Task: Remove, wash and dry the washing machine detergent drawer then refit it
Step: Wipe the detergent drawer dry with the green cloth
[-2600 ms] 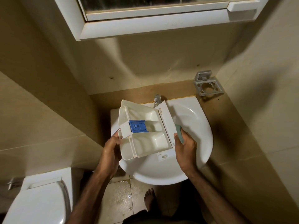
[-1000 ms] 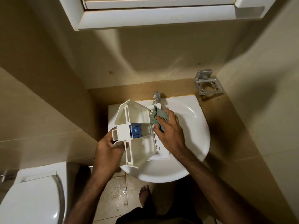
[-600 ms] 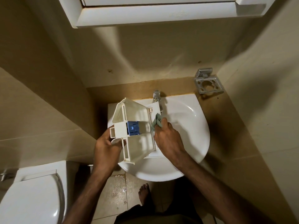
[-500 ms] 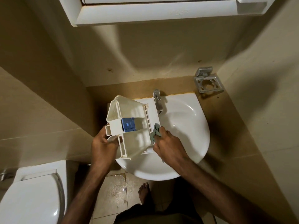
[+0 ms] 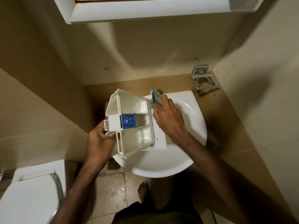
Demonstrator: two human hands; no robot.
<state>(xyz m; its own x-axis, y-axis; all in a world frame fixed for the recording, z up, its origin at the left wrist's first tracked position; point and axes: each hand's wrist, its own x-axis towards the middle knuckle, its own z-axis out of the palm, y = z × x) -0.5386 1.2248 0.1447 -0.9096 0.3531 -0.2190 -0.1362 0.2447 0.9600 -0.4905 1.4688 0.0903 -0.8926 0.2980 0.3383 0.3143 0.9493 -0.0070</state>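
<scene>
Hands gripping drawer (image 5: 134,120) (right: cloth (image 5: 156,100))

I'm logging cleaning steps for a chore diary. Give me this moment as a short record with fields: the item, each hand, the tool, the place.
item: white detergent drawer with blue insert, held tilted over the sink
left hand: grips the drawer's left end
right hand: holds a green cloth against the drawer's far right edge
place: bathroom, toilet at lower left
floor: wet patches
</scene>
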